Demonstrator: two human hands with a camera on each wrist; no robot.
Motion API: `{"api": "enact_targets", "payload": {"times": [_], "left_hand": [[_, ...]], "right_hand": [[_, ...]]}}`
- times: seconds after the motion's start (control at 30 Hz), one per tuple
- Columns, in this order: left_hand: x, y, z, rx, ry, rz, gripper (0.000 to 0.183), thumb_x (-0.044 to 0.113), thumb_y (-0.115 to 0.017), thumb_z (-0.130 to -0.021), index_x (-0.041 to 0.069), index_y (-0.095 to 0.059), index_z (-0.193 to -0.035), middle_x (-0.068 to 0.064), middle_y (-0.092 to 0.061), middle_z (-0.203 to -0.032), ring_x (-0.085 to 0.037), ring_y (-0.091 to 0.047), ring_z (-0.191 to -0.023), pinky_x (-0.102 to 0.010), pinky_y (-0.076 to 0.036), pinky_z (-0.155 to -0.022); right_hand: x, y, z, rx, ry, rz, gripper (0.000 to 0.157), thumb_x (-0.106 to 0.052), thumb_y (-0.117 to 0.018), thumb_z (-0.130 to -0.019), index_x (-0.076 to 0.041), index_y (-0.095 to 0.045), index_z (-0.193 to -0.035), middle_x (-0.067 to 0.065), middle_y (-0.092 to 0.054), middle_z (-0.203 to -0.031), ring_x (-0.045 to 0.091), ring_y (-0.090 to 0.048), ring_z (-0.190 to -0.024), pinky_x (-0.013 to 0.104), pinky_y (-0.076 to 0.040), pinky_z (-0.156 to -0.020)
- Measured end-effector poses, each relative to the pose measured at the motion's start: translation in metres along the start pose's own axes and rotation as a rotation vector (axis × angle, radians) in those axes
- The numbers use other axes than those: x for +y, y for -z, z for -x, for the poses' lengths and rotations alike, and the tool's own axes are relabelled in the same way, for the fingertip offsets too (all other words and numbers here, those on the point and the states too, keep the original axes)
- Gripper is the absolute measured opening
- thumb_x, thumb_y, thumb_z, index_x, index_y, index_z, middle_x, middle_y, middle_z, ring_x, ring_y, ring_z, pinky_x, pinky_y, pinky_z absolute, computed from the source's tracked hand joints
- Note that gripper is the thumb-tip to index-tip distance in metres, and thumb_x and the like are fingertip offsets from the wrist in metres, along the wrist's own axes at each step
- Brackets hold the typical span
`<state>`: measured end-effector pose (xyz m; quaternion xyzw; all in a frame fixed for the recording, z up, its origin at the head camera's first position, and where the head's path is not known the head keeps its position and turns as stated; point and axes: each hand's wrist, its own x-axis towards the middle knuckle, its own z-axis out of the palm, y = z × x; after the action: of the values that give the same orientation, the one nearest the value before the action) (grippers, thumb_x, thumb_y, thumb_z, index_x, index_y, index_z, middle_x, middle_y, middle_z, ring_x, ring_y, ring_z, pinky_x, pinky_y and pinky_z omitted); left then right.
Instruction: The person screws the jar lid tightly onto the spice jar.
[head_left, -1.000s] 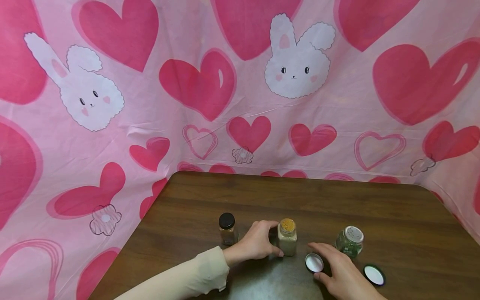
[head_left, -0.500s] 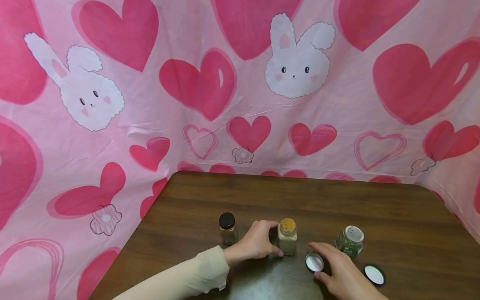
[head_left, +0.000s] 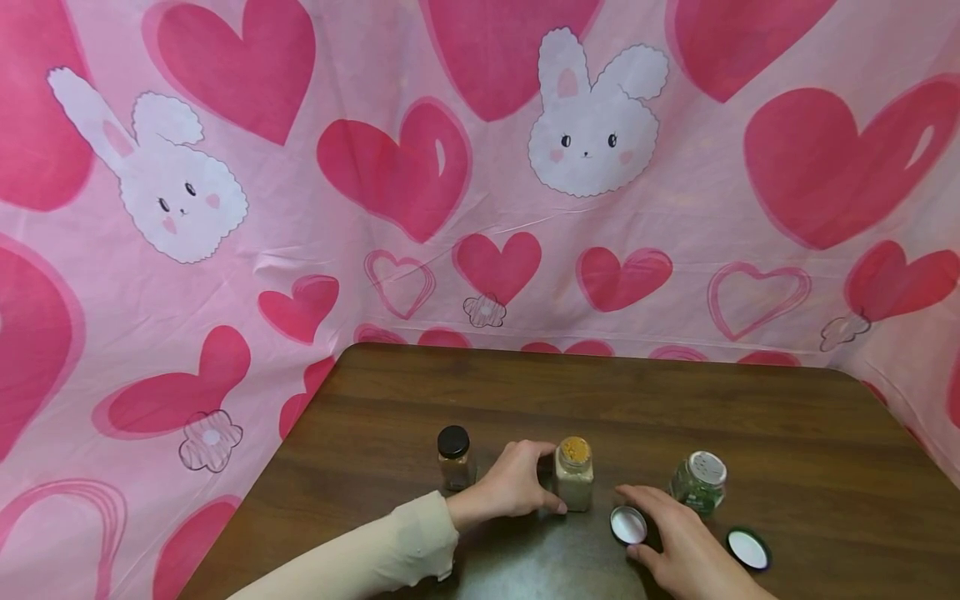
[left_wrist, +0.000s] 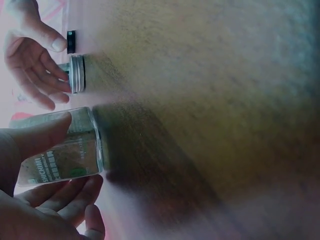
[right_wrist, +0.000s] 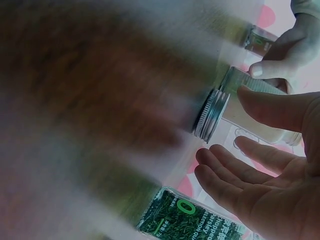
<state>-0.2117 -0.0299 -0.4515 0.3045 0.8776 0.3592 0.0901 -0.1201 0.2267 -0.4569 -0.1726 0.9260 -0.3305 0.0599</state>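
In the head view my left hand point(head_left: 513, 483) holds an uncapped square glass spice jar point(head_left: 575, 490) from its left side, thumb at the front. Yellow-orange powder shows in the jar's mouth, and the jar stands upright on the table. The left wrist view shows the thumb across the glass jar point(left_wrist: 77, 160), whose label reads SHICHIMI, with fingers on the opposite side. My right hand point(head_left: 682, 542) is relaxed, its thumb and fingers spread around a silver screw lid point(head_left: 628, 526) lying inside-up. In the right wrist view the lid point(right_wrist: 212, 116) stands apart from the fingertips.
A jar of chopped parsley point(head_left: 699, 485) with a perforated shaker top stands behind my right hand. Its dark-rimmed lid point(head_left: 748, 549) lies inside-up to the right. Left of the held jar stands a black-capped spice jar point(head_left: 456, 467). Pink heart-printed cloth point(head_left: 510, 208) hangs behind the table.
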Motion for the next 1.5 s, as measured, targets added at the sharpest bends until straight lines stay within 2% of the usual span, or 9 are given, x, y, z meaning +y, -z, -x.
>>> {"api": "enact_targets", "payload": {"times": [0.23,0.5,0.67,0.9,1.3,1.5], "left_hand": [[-0.0005,-0.0001,-0.0012,-0.002,0.002,0.021,0.066,0.014,-0.101,-0.070,0.008,-0.072,-0.128,0.007,-0.073,-0.115,-0.006,-0.064,-0.104,-0.026,-0.052,-0.091],[0.0000,-0.0006,-0.0007,-0.006,0.014,0.026,0.062,0.014,-0.101,-0.069,0.008,-0.074,-0.125,0.007,-0.074,-0.113,-0.007,-0.065,-0.104,-0.027,-0.052,-0.092],[-0.0009,-0.0014,-0.0014,-0.013,0.026,0.028,0.063,0.015,-0.102,-0.070,0.009,-0.073,-0.126,0.008,-0.074,-0.115,-0.008,-0.064,-0.107,-0.028,-0.052,-0.094],[-0.0013,-0.0018,-0.0018,-0.013,0.023,0.023,0.064,0.016,-0.102,-0.070,0.009,-0.073,-0.127,0.008,-0.074,-0.116,-0.007,-0.064,-0.109,-0.028,-0.052,-0.095],[-0.0011,-0.0006,-0.0009,-0.014,0.011,0.035,0.062,0.015,-0.101,-0.071,0.009,-0.074,-0.126,0.009,-0.074,-0.113,-0.006,-0.065,-0.105,-0.027,-0.052,-0.093],[-0.0015,-0.0006,-0.0016,-0.016,0.010,0.039,0.062,0.015,-0.101,-0.070,0.009,-0.074,-0.126,0.009,-0.074,-0.113,-0.006,-0.065,-0.105,-0.026,-0.052,-0.092]], "right_hand": [[0.0000,0.0006,-0.0020,-0.013,-0.018,-0.007,0.062,-0.011,-0.089,-0.084,0.000,-0.062,-0.138,0.016,-0.065,-0.133,0.040,-0.062,-0.119,0.059,-0.053,-0.091],[0.0028,-0.0022,-0.0002,0.012,0.042,0.039,0.062,-0.012,-0.090,-0.083,0.001,-0.062,-0.137,0.016,-0.065,-0.132,0.040,-0.063,-0.118,0.057,-0.054,-0.089],[0.0028,-0.0032,-0.0004,0.024,0.053,0.063,0.062,-0.013,-0.090,-0.083,0.001,-0.063,-0.136,0.016,-0.065,-0.132,0.042,-0.062,-0.118,0.061,-0.052,-0.090],[-0.0005,-0.0030,-0.0038,0.006,-0.008,0.053,0.063,-0.015,-0.091,-0.082,0.001,-0.063,-0.136,0.017,-0.064,-0.132,0.043,-0.059,-0.119,0.065,-0.050,-0.094],[0.0012,-0.0061,-0.0055,0.006,0.001,0.089,0.063,-0.019,-0.092,-0.081,0.003,-0.064,-0.134,0.015,-0.064,-0.129,0.042,-0.060,-0.116,0.062,-0.050,-0.092],[0.0001,-0.0053,-0.0069,-0.004,-0.036,0.090,0.063,-0.020,-0.092,-0.081,0.002,-0.065,-0.133,0.014,-0.064,-0.128,0.042,-0.060,-0.116,0.062,-0.050,-0.092]]}}
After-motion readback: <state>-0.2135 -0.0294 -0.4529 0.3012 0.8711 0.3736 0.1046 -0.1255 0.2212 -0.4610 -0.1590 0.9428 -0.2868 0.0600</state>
